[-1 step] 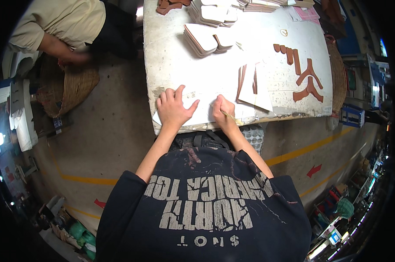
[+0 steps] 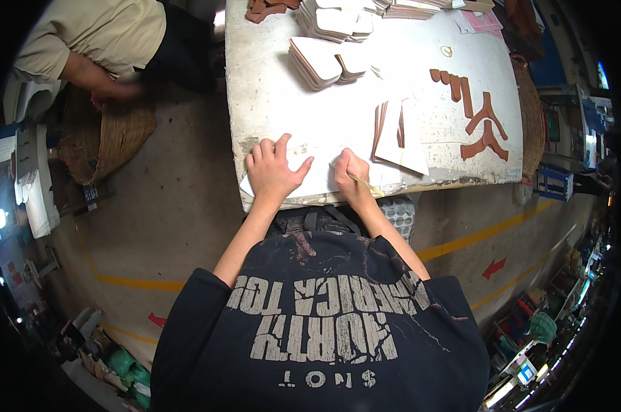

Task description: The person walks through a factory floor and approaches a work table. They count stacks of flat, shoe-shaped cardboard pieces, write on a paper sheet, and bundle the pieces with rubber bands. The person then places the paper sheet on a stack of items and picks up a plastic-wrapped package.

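Spreading my left hand [image 2: 273, 168] on the near left paper [image 2: 316, 182], I grip a slim tool [image 2: 365, 183] in my right hand [image 2: 352, 174].

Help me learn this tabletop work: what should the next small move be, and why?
Probably a short stroke with the right hand: it pinches a slim item with a yellowish end over the white sheet, while the left hand lies spread there, seemingly steadying it.

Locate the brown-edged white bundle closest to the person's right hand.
In the head view, the bundle lies right of centre near the front edge of the white table, between the right hand and the brown forked pieces.
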Demonstrator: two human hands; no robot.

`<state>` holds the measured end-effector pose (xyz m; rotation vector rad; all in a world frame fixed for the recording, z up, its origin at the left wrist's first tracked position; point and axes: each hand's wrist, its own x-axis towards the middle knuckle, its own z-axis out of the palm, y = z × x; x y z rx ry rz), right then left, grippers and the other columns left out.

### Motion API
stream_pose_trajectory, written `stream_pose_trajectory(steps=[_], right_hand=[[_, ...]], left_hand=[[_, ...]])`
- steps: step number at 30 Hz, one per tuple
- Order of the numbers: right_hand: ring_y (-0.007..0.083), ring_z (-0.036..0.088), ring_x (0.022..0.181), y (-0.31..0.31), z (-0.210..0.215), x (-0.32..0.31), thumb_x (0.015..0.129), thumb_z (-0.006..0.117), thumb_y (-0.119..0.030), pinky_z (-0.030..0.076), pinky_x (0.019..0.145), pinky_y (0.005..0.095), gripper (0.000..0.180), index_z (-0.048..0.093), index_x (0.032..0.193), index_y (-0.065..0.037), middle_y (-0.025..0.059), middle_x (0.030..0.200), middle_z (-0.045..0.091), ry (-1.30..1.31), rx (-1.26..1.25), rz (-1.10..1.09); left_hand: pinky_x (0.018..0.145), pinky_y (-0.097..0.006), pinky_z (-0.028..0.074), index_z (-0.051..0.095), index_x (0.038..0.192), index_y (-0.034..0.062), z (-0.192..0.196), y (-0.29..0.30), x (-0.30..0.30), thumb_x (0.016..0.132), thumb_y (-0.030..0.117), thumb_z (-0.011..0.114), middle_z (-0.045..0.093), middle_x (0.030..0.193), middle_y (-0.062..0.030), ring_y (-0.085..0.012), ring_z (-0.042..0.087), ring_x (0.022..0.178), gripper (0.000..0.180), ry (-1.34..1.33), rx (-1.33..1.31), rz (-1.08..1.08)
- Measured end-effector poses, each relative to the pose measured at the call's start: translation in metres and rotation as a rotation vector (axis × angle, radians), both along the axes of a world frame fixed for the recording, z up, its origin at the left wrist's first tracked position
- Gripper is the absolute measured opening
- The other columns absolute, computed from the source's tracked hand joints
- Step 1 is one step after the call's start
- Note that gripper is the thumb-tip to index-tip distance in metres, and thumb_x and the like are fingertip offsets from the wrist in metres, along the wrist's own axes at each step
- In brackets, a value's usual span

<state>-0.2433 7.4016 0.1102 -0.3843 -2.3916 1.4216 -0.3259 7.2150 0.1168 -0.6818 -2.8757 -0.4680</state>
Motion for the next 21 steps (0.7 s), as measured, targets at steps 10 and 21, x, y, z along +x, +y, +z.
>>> stream_pose_trajectory(steps=[10, 21], right_hand=[[0.024, 0.058, 0.059, -0.001, -0.003, -0.01, 0.116, 0.044, -0.02, 0.049, 0.061, 0.0386, 0.043, 0.055, 0.081, 0.0, 0.0132, 0.066, 0.056, -0.014, -0.067, -0.008], [0.0254, 0.058, 0.058, -0.002, -0.009, -0.008, 0.115, 0.047, -0.018, 0.049, 0.061, 0.0387, 0.039, 0.057, 0.081, 0.0, 0.0139, 0.065, 0.056, -0.002, -0.056, 0.079]], left_hand=[[0.09, -0.043, 0.04, 0.065, 0.137, 0.0197, -0.002, -0.002, -0.005, 0.085, 0.067, 0.076, 0.056, 0.108, -0.0062, -0.0278, 0.054, 0.102, 0.071, -0.056, -0.012, 0.004], [0.09, -0.043, 0.04, 0.065, 0.138, 0.0197, -0.004, -0.001, -0.006, 0.085, 0.066, 0.077, 0.056, 0.108, -0.006, -0.0279, 0.054, 0.103, 0.071, -0.055, -0.001, -0.003]])
